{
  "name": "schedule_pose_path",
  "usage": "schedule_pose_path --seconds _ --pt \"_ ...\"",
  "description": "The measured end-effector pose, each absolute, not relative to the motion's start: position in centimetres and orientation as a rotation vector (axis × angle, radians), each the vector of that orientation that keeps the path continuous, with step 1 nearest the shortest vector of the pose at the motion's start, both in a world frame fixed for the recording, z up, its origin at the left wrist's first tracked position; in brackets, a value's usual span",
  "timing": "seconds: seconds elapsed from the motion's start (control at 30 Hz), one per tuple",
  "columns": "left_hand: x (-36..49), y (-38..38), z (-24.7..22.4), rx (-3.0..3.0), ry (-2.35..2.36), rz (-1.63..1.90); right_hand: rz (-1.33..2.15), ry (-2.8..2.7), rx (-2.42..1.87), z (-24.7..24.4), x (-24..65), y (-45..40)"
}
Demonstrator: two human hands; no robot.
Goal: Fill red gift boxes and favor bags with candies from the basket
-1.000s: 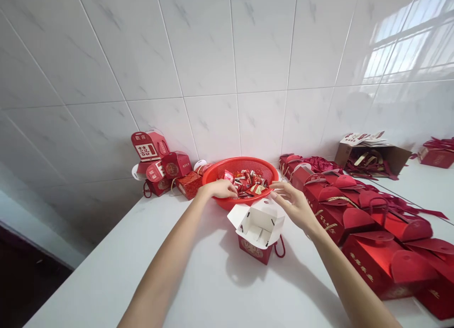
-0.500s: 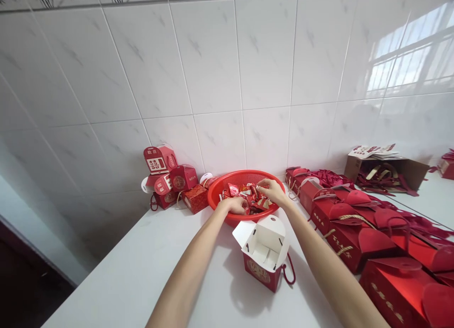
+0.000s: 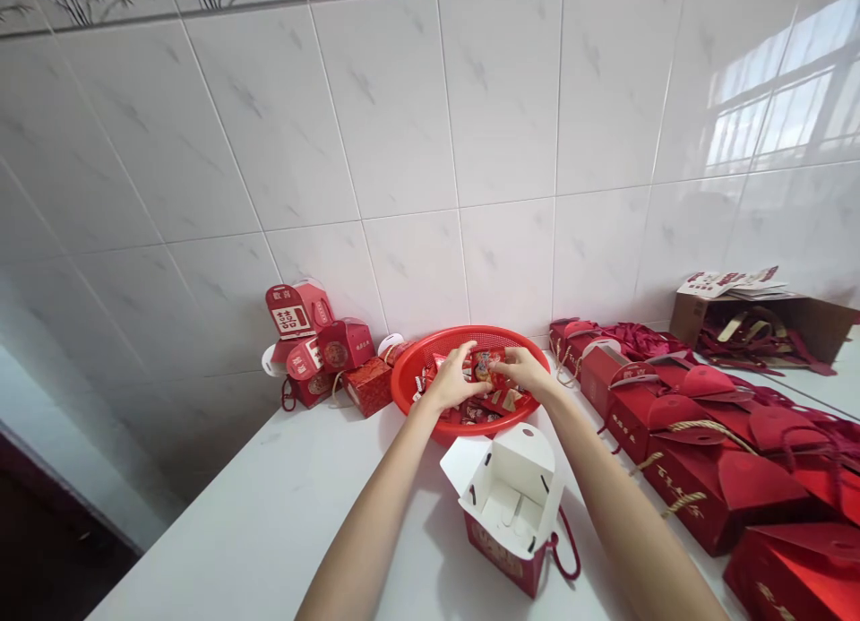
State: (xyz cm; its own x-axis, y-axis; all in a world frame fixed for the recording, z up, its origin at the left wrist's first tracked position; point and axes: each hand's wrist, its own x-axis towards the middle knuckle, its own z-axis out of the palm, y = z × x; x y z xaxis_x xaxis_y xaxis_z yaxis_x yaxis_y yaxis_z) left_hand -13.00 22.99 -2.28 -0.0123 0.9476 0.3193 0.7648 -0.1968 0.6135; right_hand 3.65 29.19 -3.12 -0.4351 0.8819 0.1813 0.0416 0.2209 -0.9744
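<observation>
Have opened the left hand wide over the sweets in the red basket, opposite the right hand, curled at a packet, cannot tell if pinching, so still picking behind the open box.

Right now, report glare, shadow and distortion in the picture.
Head view: window-shaped glare on the tiles at upper right; head view: soft shadow on the table, left of the open box; head view: tile lines at left slant, perhaps wide-angle stretch.

Red-wrapped packets lie jumbled in a round red basket. Nearer, an open red box stands upright, white inside.
</observation>
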Motion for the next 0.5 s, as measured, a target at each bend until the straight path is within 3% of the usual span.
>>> schedule_pose_path --seconds 0.23,0.5 --pt "-13.80 22.98 -2.99 1.859 1.842 0.276 1.232 -1.471 -0.922 -3.49 2.92 29.81" --pt "-13.13 23.61 -3.07 1.941 1.626 0.103 1.211 -1.407 -0.919 -3.54 2.86 29.84"
